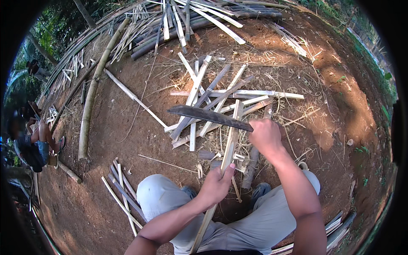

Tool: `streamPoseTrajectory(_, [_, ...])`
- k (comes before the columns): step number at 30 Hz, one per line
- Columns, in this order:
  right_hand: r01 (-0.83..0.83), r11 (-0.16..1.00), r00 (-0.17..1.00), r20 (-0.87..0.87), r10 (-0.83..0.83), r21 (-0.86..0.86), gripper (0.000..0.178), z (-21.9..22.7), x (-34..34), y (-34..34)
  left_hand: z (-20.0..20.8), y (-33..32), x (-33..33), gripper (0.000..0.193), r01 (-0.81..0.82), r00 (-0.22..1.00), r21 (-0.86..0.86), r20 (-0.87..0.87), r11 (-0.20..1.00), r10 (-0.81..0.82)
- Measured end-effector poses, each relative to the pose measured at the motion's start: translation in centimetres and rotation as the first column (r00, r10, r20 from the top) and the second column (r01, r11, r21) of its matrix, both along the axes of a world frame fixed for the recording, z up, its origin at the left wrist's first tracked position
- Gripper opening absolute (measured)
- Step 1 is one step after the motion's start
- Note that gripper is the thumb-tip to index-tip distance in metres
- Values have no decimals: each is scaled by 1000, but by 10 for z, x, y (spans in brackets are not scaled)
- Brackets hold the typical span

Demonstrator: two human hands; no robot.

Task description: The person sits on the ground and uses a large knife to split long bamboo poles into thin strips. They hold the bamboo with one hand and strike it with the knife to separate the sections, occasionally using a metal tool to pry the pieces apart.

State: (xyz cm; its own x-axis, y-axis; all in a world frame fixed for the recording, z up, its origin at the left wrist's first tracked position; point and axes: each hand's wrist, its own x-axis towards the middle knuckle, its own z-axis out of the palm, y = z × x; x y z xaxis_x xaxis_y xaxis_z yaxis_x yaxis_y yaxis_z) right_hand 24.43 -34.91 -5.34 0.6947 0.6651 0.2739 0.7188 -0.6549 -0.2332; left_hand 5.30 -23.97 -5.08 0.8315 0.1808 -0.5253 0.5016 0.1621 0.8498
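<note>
My left hand [216,187] is closed around a split bamboo strip [230,146], thumb lying along its pale face. The strip slants from my lap, between my knees, up and away from me. In my right hand [266,137] is the handle of a machete [208,114], its grip hidden by my fingers. The long dark blade points left and crosses the strip near its far end; I cannot tell whether it touches. Beyond the blade lies a loose heap of split bamboo strips [204,85], crossing one another on the ground.
Short bamboo logs [250,168] lie between my feet among curly shavings [293,140]. More strips [123,195] rest beside my left knee. A long bamboo pole [95,91] lies at left, and a large bamboo pile [182,25] at the back. Another person [32,142] sits far left.
</note>
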Motion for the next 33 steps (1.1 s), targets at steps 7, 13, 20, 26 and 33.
streamPoseTrajectory(7, [-24, 1000, 999, -26, 24, 9, 7, 4, -5, -3, -5, -1, -8, 46, 37, 999, 83, 16, 996, -38])
streamPoseTrajectory(13, [-137, 989, 990, -31, 135, -61, 7, 9, -24, 0, 3, 4, -6, 42, 14, 996, -156, -82, 988, -27])
streamPoseTrajectory(20, [280, 958, 952, -146, -268, 66, 7, 11, 40, -33, 5, 17, -5, 42, -55, 995, -300, -99, 952, 26])
streamPoseTrajectory(26, [84, 987, 985, -163, -61, 140, 4, 31, -16, -15, 18, 31, 1, 45, -31, 999, -409, -42, 912, 15])
streamPoseTrajectory(33, [-133, 990, 991, 37, 131, 40, 6, 21, -34, -8, 15, 13, -3, 46, 0, 997, -379, 72, 925, 29])
